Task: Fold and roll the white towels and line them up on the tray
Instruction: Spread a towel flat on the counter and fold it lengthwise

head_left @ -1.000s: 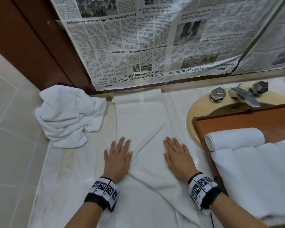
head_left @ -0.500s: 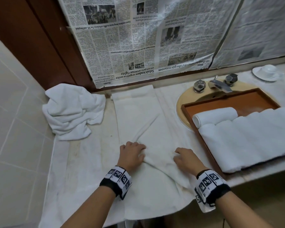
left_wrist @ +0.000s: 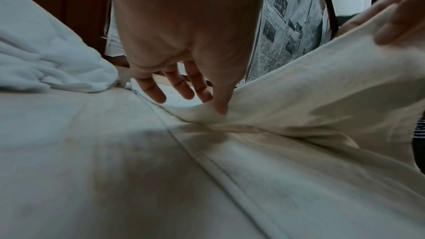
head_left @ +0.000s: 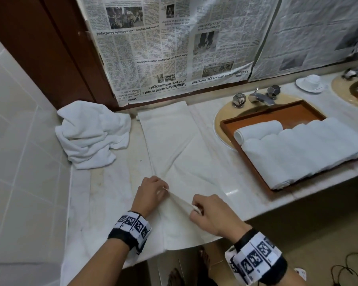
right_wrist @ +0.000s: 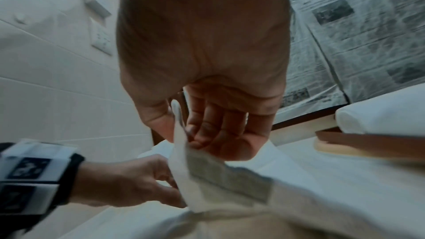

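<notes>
Left hand (left_wrist: pixel 184 30) hung over the spread white towel (left_wrist: pixel 230 179), fingers (left_wrist: pixel 151 90) pointing down, thumb tip pressed into a lifted fold of the cloth. Fold rose to the upper right, where the right hand (left_wrist: pixel 400 15) pinched its edge. Crumpled towel (left_wrist: pixel 43 57) lay at far left. Newspaper (left_wrist: pixel 285 32) covered the wall behind.

Two hands, the left hand (head_left: pixel 151 195) and the right hand (head_left: pixel 210 213). One flat towel (head_left: pixel 174 145) on the worktop (head_left: pixel 103 182), one crumpled towel (head_left: pixel 91 133), one tray (head_left: pixel 281 116) (its rolled towels (head_left: pixel 298 149) run together, so no sure count), two sinks, one newspaper-covered wall.
</notes>
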Demonstrator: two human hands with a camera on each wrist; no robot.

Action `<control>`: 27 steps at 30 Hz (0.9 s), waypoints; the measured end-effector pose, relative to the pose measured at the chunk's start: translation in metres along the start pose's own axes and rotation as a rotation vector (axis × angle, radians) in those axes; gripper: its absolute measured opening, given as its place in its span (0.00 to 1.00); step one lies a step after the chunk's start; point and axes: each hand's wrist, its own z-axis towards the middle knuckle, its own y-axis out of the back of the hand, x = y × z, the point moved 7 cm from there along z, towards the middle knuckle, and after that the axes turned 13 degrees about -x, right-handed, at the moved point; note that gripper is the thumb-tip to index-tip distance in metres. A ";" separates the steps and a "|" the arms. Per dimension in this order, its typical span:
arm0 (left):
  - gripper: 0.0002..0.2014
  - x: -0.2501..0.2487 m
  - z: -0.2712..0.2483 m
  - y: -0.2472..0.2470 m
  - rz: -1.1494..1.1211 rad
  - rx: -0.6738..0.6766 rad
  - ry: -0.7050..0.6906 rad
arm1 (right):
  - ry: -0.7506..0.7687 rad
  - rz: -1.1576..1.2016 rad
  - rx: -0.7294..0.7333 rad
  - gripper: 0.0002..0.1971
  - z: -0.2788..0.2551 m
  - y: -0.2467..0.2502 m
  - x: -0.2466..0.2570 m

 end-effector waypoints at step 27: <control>0.11 0.032 -0.034 -0.002 -0.092 -0.153 0.291 | -0.284 -0.012 -0.435 0.13 0.033 -0.019 -0.100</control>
